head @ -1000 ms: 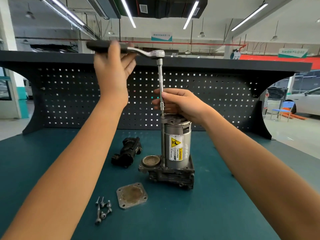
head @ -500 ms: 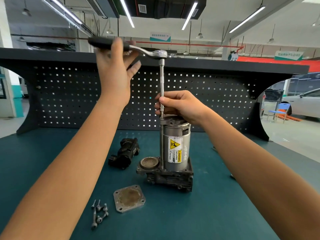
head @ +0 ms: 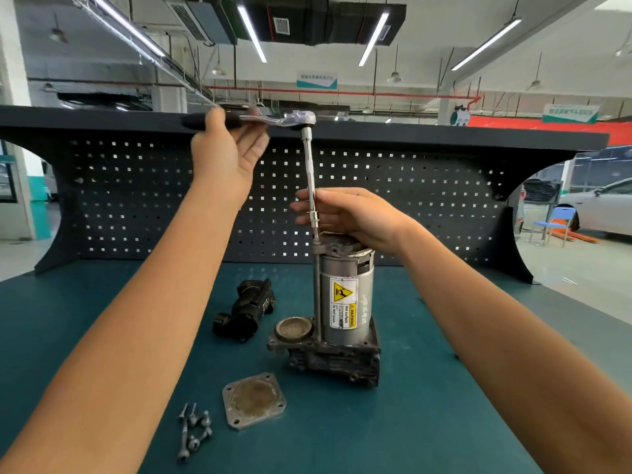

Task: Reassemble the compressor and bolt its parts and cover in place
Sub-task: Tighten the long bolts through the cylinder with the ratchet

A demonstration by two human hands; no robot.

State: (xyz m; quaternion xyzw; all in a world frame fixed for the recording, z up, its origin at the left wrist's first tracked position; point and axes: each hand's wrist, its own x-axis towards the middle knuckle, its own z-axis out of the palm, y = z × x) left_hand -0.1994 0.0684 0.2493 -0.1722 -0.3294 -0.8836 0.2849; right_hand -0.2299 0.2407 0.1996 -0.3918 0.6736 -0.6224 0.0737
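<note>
on the teal counter (head: 393, 432) the compressor (head: 345, 302) stands upright. the right hand (head: 355, 213) rests on its top, fingers curled round the extension bar (head: 309, 165); the left hand (head: 225, 159) pinches the ratchet wrench (head: 273, 120) handle. the cover plate (head: 253, 400) and loose bolts (head: 193, 431) lie in front.

Dark pegboard (head: 427, 200) backs teal benchtop (head: 102, 319); black shelf (head: 444, 135) caps it. Above pegboard: white ceiling, strip lights (head: 372, 37), black duct (head: 307, 18). Right of pegboard: pale grey floor (head: 581, 268), blue chair (head: 554, 220), white car (head: 602, 206).
</note>
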